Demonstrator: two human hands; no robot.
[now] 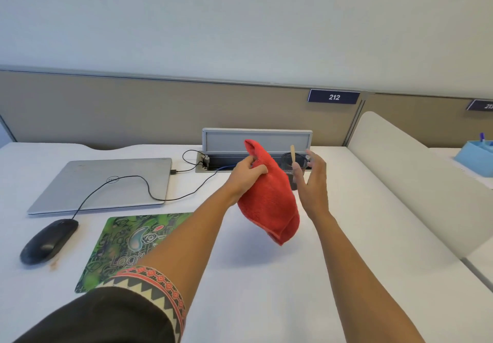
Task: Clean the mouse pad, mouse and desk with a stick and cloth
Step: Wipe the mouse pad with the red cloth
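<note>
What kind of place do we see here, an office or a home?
Most likely a shared office. The white desk backs onto a beige partition carrying a number plate that reads 212. A closed laptop lies on the desk.

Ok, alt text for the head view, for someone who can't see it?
The left hand grips a red cloth above the desk; the open right hand is beside it, near a wooden stick in a mesh cup. To the left lie a green mouse pad, a black mouse beside it, and a closed laptop.
</note>
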